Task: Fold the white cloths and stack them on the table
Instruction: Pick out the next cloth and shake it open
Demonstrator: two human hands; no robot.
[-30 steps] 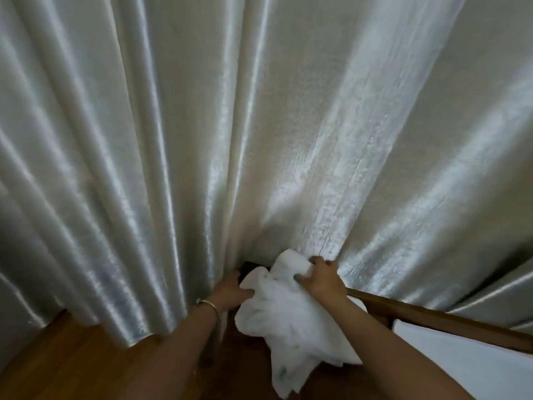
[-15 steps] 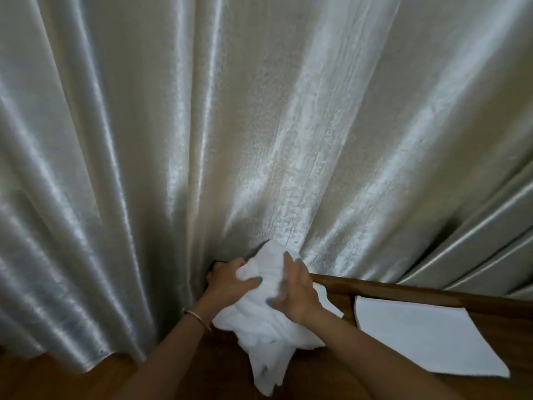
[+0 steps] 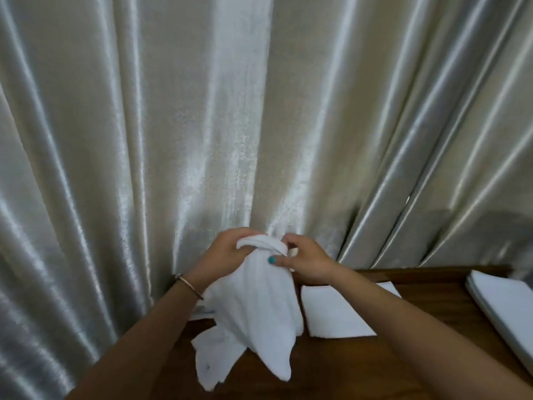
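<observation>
A crumpled white cloth is held above the near left part of the wooden desk, in front of a pleated, silvery curtain. Its bunched upper edge is gripped by both hands, and the remainder hangs down in loose folds, with the lowest corners reaching toward the desk surface; contact with the surface cannot be confirmed. The left hand is closed around the top left of the bunched edge, the fingers being curled over the fabric. A thin bracelet is worn on the left wrist. The right hand is positioned at the top right of the same edge, where the fabric is pinched between thumb and fingers; a thumbnail painted teal is visible against the cloth. A flat, folded white cloth is located on the desk just beside the hanging cloth, to its right, and is partly covered by the right forearm. A stack of folded white cloths is located at the right edge of the desk, well apart from the held cloth.
</observation>
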